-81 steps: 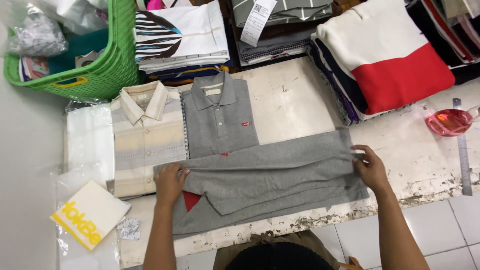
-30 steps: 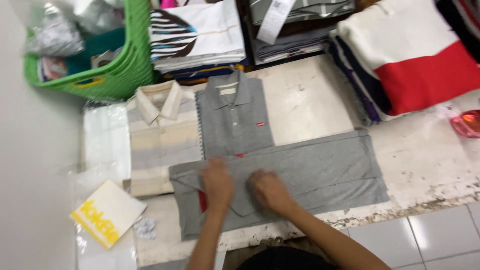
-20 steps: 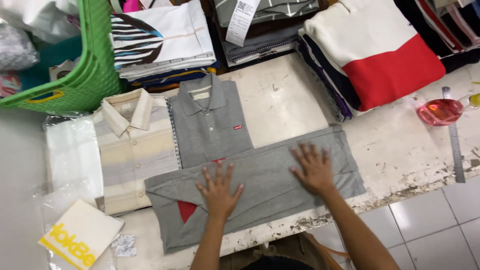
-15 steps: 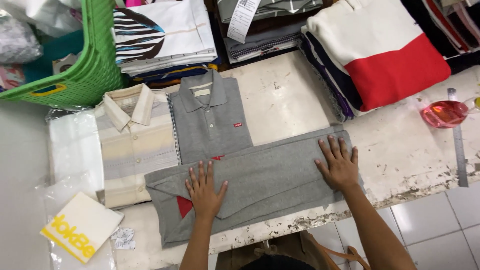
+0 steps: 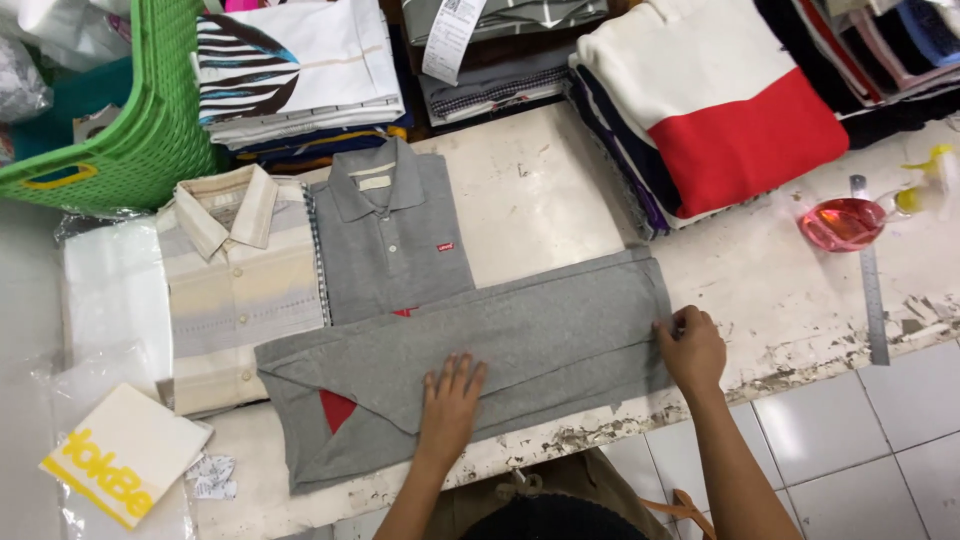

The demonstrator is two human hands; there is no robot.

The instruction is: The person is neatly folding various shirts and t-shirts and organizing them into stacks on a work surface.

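We had a grey shirt (image 5: 500,350) laid lengthwise along the near edge of the worn white table (image 5: 560,190), already folded in along its long sides so that it made one narrow band with a red patch showing near its collar end. Our left hand (image 5: 450,400) lay flat and open on the middle of that band, palm down, fingers spread and pressing the cloth rather than holding it. Our right hand (image 5: 692,345) was at the hem end, its fingers pinched closed on the edge of the grey cloth. To our judgement the side folds were done and the band was smoothed; what was left was to bring the pinched end over toward the flat hand and to square up the result, since the band was not yet folded across. Just beyond the left hand, touching the band, lay a finished grey polo (image 5: 395,240) with its collar up, and beside that a cream striped shirt (image 5: 245,280), both neatly folded. Farther beyond the right hand sat a stack topped by a white and red garment (image 5: 730,110), and off past its wrist side stood a pink spray bottle (image 5: 845,222) next to a metal ruler (image 5: 872,280). A green basket (image 5: 130,130) stood well beyond the left hand.
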